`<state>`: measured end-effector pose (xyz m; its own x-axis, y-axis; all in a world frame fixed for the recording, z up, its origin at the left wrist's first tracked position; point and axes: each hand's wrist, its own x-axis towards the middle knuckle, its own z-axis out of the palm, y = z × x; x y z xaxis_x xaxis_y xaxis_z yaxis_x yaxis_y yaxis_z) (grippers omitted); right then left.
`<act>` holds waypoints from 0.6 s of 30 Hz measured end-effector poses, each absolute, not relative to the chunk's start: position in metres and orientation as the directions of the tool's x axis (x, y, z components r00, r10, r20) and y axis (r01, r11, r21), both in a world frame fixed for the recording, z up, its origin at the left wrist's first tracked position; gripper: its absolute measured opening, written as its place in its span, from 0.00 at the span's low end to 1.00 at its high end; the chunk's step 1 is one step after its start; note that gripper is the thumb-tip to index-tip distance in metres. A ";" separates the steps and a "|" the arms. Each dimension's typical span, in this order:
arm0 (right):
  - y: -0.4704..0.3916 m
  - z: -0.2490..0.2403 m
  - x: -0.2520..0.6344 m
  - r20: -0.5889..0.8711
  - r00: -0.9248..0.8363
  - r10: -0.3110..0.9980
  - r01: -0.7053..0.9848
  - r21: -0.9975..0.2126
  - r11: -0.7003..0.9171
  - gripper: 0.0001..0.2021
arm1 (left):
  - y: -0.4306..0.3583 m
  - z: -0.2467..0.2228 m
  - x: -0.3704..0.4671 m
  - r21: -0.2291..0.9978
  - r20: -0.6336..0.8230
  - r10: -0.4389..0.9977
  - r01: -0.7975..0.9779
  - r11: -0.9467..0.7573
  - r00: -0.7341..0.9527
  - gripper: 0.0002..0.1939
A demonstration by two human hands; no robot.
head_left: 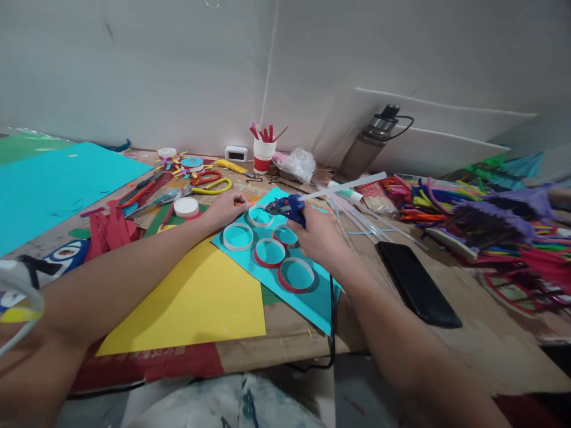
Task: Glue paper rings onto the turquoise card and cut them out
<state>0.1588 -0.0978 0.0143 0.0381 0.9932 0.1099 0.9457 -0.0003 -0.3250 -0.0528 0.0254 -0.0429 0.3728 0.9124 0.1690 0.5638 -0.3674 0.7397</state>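
At the far left a blue sheet [57, 187] lies on the surface [482, 345], with red strips [109, 232] nearer. A red band [149, 364] along the near edge bears pale printed characters, too blurred to read. A yellow sheet [191, 303] lies beyond it, partly under the left forearm.

The left hand [228, 207] rests by the far left part of a turquoise sheet [319, 309], fingers bent and drawn together beside a pale paper ring [260, 225]; whether they pinch it I cannot tell. The small display of a white clock [236, 154], well beyond this hand, is too small to read.

Four more rings stand on the turquoise sheet: a white ring [238, 247] at the left, near the left hand, and three red-and-white rings [270, 264] to its right, to the left of and nearer than the right hand [319, 232]. That hand is closed around a blue glue gun [292, 205], its nozzle pointing left over the pale ring, a translucent glue stick [343, 187] jutting out to the right. Farther right lies a black phone [417, 284].
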 end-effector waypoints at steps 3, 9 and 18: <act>-0.099 0.014 0.166 0.135 0.063 0.989 0.907 -0.421 0.000 0.13 | 0.023 -0.042 -0.054 0.741 0.235 0.905 0.537 -0.404 0.355 0.12; -0.097 0.013 0.175 0.186 0.101 0.977 0.849 -0.528 0.012 0.15 | 0.020 -0.037 -0.054 0.687 0.290 0.901 0.585 -0.431 0.324 0.09; -0.093 0.010 0.180 0.194 0.077 0.978 0.784 -0.618 0.061 0.14 | 0.032 -0.032 -0.059 0.791 0.224 0.924 0.497 -0.358 0.310 0.12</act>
<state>0.1802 -0.0935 0.0095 0.0770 0.9779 0.1943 0.7839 0.0610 -0.6179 -0.0588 0.0319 -0.0319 0.3104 0.9239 0.2237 0.4967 -0.3583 0.7905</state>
